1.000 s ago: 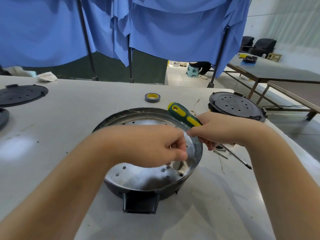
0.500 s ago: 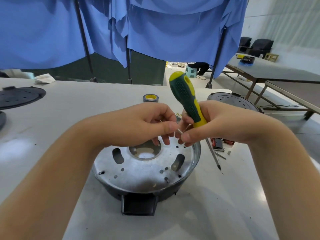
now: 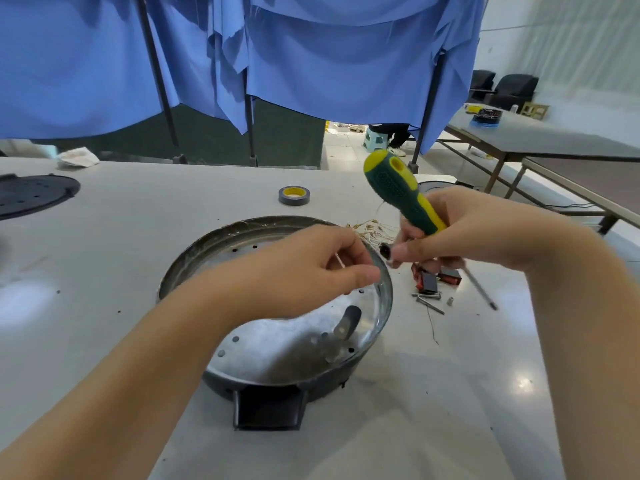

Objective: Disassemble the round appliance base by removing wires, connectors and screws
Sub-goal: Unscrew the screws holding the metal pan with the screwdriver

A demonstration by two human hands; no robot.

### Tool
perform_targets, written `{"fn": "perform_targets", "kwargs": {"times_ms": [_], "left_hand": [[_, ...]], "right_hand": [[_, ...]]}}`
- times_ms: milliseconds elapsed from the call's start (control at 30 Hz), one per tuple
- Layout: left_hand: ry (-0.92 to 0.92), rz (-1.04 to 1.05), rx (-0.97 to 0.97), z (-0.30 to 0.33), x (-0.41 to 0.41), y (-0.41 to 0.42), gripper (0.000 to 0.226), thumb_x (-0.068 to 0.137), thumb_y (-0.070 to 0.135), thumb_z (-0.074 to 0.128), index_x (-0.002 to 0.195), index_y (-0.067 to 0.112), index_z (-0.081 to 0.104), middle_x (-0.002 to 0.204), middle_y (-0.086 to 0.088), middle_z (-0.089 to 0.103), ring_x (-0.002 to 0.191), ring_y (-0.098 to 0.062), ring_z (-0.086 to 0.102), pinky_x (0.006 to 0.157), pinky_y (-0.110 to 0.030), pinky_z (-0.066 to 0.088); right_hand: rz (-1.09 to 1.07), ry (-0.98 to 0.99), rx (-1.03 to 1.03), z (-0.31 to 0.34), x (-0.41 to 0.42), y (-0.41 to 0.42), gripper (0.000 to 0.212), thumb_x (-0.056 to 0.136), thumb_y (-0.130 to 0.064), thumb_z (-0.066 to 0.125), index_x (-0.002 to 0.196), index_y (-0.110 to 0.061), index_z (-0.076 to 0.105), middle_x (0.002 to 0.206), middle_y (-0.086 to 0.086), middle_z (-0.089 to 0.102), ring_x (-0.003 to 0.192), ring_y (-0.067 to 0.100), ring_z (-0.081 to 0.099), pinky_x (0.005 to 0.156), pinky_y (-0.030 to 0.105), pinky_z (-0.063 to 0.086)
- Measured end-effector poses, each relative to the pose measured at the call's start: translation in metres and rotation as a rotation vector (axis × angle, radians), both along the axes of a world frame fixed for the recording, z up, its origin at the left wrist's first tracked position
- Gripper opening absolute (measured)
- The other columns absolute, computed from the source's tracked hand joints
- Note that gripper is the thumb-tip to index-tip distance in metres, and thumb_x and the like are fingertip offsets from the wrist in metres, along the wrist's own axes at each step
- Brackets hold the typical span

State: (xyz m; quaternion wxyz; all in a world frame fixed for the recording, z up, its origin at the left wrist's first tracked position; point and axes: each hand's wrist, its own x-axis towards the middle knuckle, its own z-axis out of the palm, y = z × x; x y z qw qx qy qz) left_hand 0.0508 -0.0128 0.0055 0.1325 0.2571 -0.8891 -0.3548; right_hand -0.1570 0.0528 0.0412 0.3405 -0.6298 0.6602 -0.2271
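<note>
While right hand [image 3: 460,233] grips green-yellow screwdriver [image 3: 412,202] and pinches small dark part, left hand [image 3: 311,271] pinches thin pale wire above round base [image 3: 277,358] on table [image 3: 104,237]. Advice: separate slowly, drop part beside loose screws [image 3: 429,301].

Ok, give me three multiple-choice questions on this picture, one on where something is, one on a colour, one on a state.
1. Where does the tape roll lie?
A. inside the base
B. on the table beyond the base
C. on the floor

2. What colours is the screwdriver handle?
A. green and yellow
B. red and black
C. all blue

3. What is the right hand doing?
A. lying flat on the table
B. holding the screwdriver
C. pressing the tape roll

Answers: 1 B, it sits on the tabletop past the far rim. 2 A, green grip with yellow patches. 3 B, its fingers wrap the handle, tip pointing down.
</note>
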Motion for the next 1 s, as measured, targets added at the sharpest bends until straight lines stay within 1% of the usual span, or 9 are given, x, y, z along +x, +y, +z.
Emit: {"fn": "perform_targets", "kwargs": {"times_ms": [67, 167, 267, 400, 500, 633, 767, 867, 1000], "left_hand": [[-0.086, -0.007, -0.050, -0.003, -0.001, 0.004, 0.026, 0.083, 0.057, 0.061, 0.092, 0.032, 0.063, 0.089, 0.013, 0.065, 0.077, 0.003, 0.060, 0.071, -0.023, 0.054], [-0.241, -0.036, -0.093, -0.008, -0.003, 0.012, 0.045, 0.071, 0.073, 0.060, 0.099, 0.038, 0.056, 0.096, 0.022, 0.056, 0.082, 0.009, 0.055, 0.068, -0.015, 0.047], [-0.331, -0.063, -0.149, -0.013, -0.006, 0.018, 0.057, 0.066, 0.078, 0.061, 0.109, 0.043, 0.047, 0.106, 0.026, 0.047, 0.094, 0.008, 0.048, 0.074, -0.012, 0.039], [-0.396, -0.046, -0.217, -0.015, -0.006, 0.021, 0.064, 0.070, 0.074, 0.062, 0.119, 0.038, 0.043, 0.116, 0.021, 0.039, 0.102, -0.001, 0.041, 0.076, -0.021, 0.038], [-0.465, -0.020, -0.277, -0.015, -0.005, 0.023, 0.073, 0.073, 0.071, 0.061, 0.130, 0.033, 0.037, 0.128, 0.016, 0.032, 0.114, -0.006, 0.035, 0.084, -0.026, 0.035], [-0.571, 0.023, -0.337, -0.015, 0.000, 0.027, 0.079, 0.073, 0.064, 0.061, 0.137, 0.029, 0.029, 0.134, 0.010, 0.031, 0.125, -0.013, 0.034, 0.092, -0.034, 0.042], [-0.710, 0.013, -0.350, -0.013, 0.004, 0.032, 0.080, 0.075, 0.051, 0.061, 0.141, 0.030, 0.021, 0.137, 0.006, 0.035, 0.125, -0.017, 0.039, 0.089, -0.036, 0.046], [-0.752, 0.043, -0.409, -0.016, 0.004, 0.033, 0.086, 0.075, 0.050, 0.061, 0.144, 0.028, 0.015, 0.135, 0.002, 0.039, 0.121, -0.021, 0.045, 0.089, -0.037, 0.048], [-0.801, 0.094, -0.454, -0.019, 0.005, 0.032, 0.101, 0.074, 0.051, 0.060, 0.151, 0.030, -0.003, 0.116, 0.006, 0.053, 0.107, -0.020, 0.055, 0.073, -0.029, 0.047]], "right_hand": [[-0.103, 0.109, 0.030, -0.002, -0.017, 0.001, 0.021, 0.077, -0.020, 0.076, 0.065, -0.026, 0.060, 0.076, 0.007, 0.070, 0.055, 0.009, 0.058, 0.052, 0.020, 0.047], [-0.219, 0.338, 0.117, -0.015, -0.042, -0.001, 0.015, 0.081, -0.020, 0.074, 0.083, -0.015, 0.060, 0.073, 0.006, 0.066, 0.059, 0.013, 0.055, 0.054, 0.021, 0.045], [-0.281, 0.441, 0.224, -0.030, -0.054, -0.005, 0.018, 0.080, -0.022, 0.075, 0.085, -0.012, 0.061, 0.068, 0.003, 0.064, 0.058, 0.014, 0.053, 0.053, 0.021, 0.043], [-0.261, 0.510, 0.282, -0.046, -0.053, -0.015, 0.019, 0.076, -0.023, 0.078, 0.082, -0.015, 0.062, 0.068, 0.001, 0.065, 0.061, 0.015, 0.054, 0.052, 0.022, 0.043], [-0.244, 0.552, 0.310, -0.054, -0.046, -0.020, 0.018, 0.077, -0.023, 0.078, 0.081, -0.017, 0.061, 0.069, 0.001, 0.064, 0.061, 0.014, 0.054, 0.051, 0.021, 0.042], [-0.248, 0.588, 0.330, -0.058, -0.040, -0.024, 0.016, 0.079, -0.017, 0.075, 0.082, -0.016, 0.059, 0.070, 0.002, 0.061, 0.059, 0.013, 0.051, 0.049, 0.020, 0.040], [-0.248, 0.601, 0.334, -0.058, -0.035, -0.025, 0.013, 0.081, -0.016, 0.072, 0.085, -0.016, 0.059, 0.070, 0.000, 0.060, 0.057, 0.012, 0.050, 0.048, 0.019, 0.039], [-0.243, 0.602, 0.342, -0.056, -0.032, -0.025, 0.012, 0.082, -0.016, 0.071, 0.085, -0.016, 0.059, 0.068, -0.002, 0.060, 0.055, 0.010, 0.049, 0.048, 0.018, 0.038], [-0.238, 0.616, 0.339, -0.053, -0.030, -0.023, 0.011, 0.082, -0.016, 0.070, 0.083, -0.017, 0.059, 0.067, -0.001, 0.059, 0.055, 0.011, 0.048, 0.047, 0.018, 0.038]]}}
